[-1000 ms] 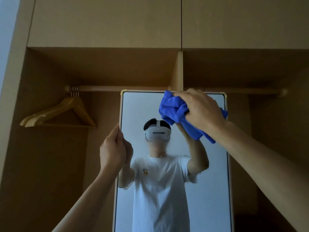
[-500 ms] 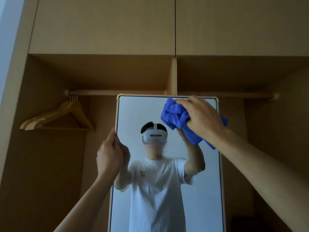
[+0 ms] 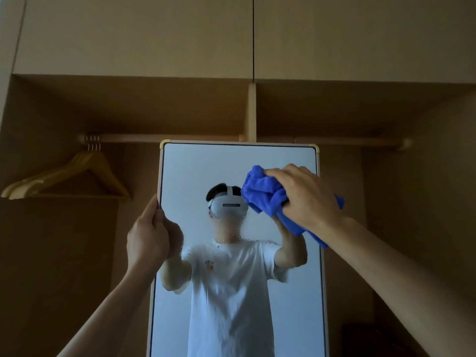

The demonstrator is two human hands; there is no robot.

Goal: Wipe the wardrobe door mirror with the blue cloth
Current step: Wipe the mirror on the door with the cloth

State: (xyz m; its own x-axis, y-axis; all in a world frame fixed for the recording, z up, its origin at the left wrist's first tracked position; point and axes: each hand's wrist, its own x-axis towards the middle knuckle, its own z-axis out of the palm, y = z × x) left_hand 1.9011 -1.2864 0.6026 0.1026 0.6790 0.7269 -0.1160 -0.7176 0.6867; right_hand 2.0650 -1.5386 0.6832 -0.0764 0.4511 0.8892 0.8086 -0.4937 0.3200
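- The mirror (image 3: 201,171) stands upright before an open wardrobe; its top edge sits just below the rail (image 3: 167,137).
- The right hand (image 3: 309,199) has its fingers curled round the bunched cloth (image 3: 262,194) and presses it to the glass near the upper right corner.
- The hand lies over the right frame edge, and the cloth's tail hangs down beside it under the wrist.
- A strip of bare glass lies between the cloth and the top frame, and a wide stretch runs left to the far edge.
- The left hand (image 3: 148,235) pinches the mirror's left edge below the top corner, thumb pointing up along the frame.
- Fine droplets streak the glass lower down.
- Hangers (image 3: 77,173) hang at the rail's left end, well apart from the mirror.
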